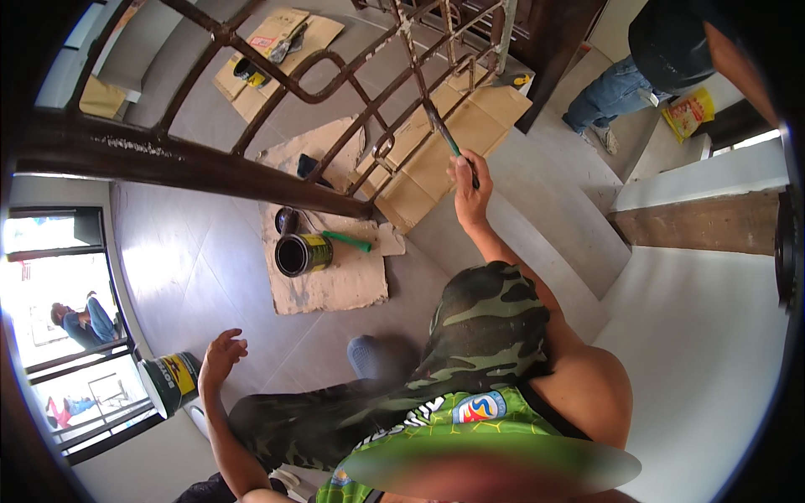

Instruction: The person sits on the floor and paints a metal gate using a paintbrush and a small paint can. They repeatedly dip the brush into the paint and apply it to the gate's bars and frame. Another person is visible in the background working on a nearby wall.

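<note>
My right hand [473, 191] is closed around the green and black handle of a paintbrush [451, 141]. The brush's dark bristle end meets a bar of the brown metal grille [193, 179], which shows worn, pale patches in places. My left hand [220, 359] hangs free on the left, fingers loosely apart and holding nothing, close to a dark green and yellow bucket [174, 379]. Below the grille, an open paint can [315, 251] with a dark inside rests on a flat piece of cardboard [331, 289]. A green-handled tool [348, 241] lies against the can.
More cardboard [459, 126] lies under the grille. A farther sheet [314, 33] holds a small can [250, 72]. At upper right, a person in jeans [610, 90] stands near steps and a yellow bag [689, 112]. Someone sits beyond the left window [84, 327].
</note>
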A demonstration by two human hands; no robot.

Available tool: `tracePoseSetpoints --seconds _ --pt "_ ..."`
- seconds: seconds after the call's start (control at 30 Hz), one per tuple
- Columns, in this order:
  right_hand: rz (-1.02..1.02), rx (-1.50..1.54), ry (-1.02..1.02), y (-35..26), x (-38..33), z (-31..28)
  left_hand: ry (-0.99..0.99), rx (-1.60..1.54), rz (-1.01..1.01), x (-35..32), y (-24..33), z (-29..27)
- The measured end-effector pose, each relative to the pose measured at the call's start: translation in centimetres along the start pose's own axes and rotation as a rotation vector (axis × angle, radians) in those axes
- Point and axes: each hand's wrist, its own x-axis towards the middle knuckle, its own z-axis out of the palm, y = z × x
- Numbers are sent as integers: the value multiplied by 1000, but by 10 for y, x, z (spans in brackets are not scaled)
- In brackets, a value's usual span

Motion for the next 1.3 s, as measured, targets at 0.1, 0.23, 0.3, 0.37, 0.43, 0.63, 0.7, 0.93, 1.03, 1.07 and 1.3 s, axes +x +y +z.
tracePoseSetpoints --seconds 0.1,0.23,0.3,0.37,0.43,0.63,0.7,0.93,1.03,1.07,1.3 --pt "-151 32 -2 -5 1 4 8 -19 -3 2 -4 1" --pt "-211 -113 9 -9 9 5 4 -5 35 9 -1 0" --pt "-356 -238 3 -11 12 2 -3 10 23 6 3 3" --pt "-233 -236 -59 -12 15 0 9 24 20 10 11 5" --pt "-176 -224 -77 -15 16 -2 17 191 89 14 18 3" --pt "-196 -352 -147 -25 9 -2 -101 454 166 63 4 16" --pt "-218 -340 -121 -27 -1 -2 -173 460 83 95 -10 41" --pt "-141 -279 -204 -17 -56 8 380 -359 152 198 -53 222" --pt "-200 -438 -336 -9 -70 8 566 -537 242 213 -44 271" --pt "-226 -446 -326 -8 -71 7 634 -553 305 215 -38 280" --pt "-335 -628 -436 -9 -44 33 842 -838 330 220 23 296"
